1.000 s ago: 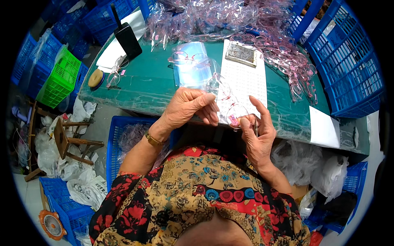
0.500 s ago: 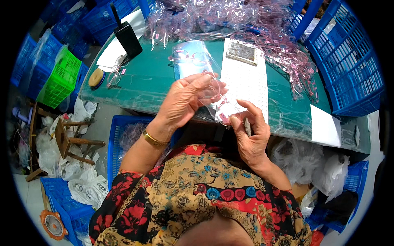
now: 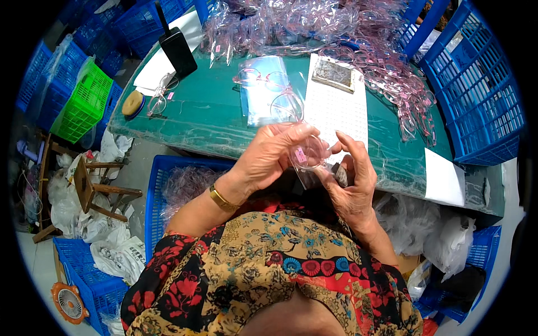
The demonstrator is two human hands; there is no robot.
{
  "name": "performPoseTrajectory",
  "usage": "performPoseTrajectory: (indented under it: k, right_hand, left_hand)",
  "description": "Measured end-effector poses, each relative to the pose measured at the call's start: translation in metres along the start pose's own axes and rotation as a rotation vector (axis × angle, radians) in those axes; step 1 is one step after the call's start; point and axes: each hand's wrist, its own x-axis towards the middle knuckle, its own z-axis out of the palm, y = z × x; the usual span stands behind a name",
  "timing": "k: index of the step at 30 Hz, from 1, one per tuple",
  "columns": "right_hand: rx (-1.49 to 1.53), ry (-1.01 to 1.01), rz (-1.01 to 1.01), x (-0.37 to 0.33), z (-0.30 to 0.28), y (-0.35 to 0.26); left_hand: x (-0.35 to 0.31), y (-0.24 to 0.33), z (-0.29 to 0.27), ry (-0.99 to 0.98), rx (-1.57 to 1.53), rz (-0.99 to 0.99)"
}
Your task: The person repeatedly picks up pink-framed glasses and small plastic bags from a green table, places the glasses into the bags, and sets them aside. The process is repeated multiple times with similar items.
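Near the table's front edge I hold a pair of thin pink-framed eyeglasses (image 3: 288, 105) between my hands, one lens up over the table and the other low, beside a small pink label. My left hand (image 3: 272, 154) pinches the glasses near their middle. My right hand (image 3: 354, 176) is closed at the lower lens, where a clear plastic bag (image 3: 306, 178) hangs; whether that lens is inside the bag is hard to tell. A small greyish thing (image 3: 339, 174) is tucked in the right fingers. Beyond the hands, another pair of glasses (image 3: 261, 79) lies on a stack of clear bags (image 3: 263, 106).
Bagged pink glasses (image 3: 308, 28) are heaped at the back of the green table (image 3: 210, 106). A phone-like device (image 3: 333, 75) rests on a printed sheet (image 3: 336, 117). A black radio (image 3: 178, 53) and a round sponge (image 3: 133, 103) sit left. A blue crate (image 3: 476, 84) stands right.
Both hands have come closer to my body with the glasses. My left hand has moved down and nearer the right, and the upper lens now shows above it.
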Motion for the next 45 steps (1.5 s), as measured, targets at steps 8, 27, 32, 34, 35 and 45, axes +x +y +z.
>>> performPoseTrajectory:
  k: [8,27,32,34,35,45]
  right_hand:
    - [0.142,-0.075,0.108,-0.007,0.007,-0.009]
    - [0.804,-0.435,0.436,-0.011,0.021,-0.025]
    - [0.500,-0.544,0.202,-0.004,0.010,-0.024]
    - [0.461,-0.576,0.109,0.000,0.004,-0.019]
    - [0.446,-0.589,0.156,0.004,-0.005,-0.021]
    - [0.145,-0.491,0.168,0.074,-0.040,0.024]
  left_hand:
    - [-0.013,-0.006,0.018,0.020,0.169,0.006]
    - [-0.009,0.023,-0.003,0.159,-0.434,0.282]
    - [-0.036,0.047,-0.044,0.198,-0.490,0.317]
    - [-0.065,0.060,-0.068,0.363,-0.247,0.416]
    - [-0.083,0.068,-0.075,0.463,-0.071,0.415]
    - [-0.153,0.114,-0.122,0.649,1.469,0.169]
